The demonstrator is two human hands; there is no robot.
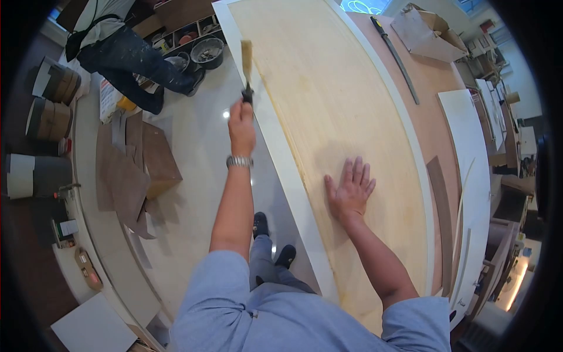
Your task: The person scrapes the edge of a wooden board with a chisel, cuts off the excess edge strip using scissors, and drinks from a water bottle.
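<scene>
My left hand (pixel 241 130), with a metal watch on the wrist, is closed around the dark handle of a brush (pixel 247 57). The brush points away from me, its tan end held over the left edge of a long pale wooden panel (pixel 328 88). White strips run along both sides of the panel, and yellowish streaks show near its left edge. Flat on the panel lies my right hand (pixel 352 190), palm down with fingers spread, holding nothing.
A long file with a yellow-black handle (pixel 394 56) and a cardboard box (pixel 428 35) lie right of the panel. Brown sheet pieces (pixel 132 170) stand on the left floor. Another person (pixel 126 50) stands near buckets (pixel 207 53) at the upper left.
</scene>
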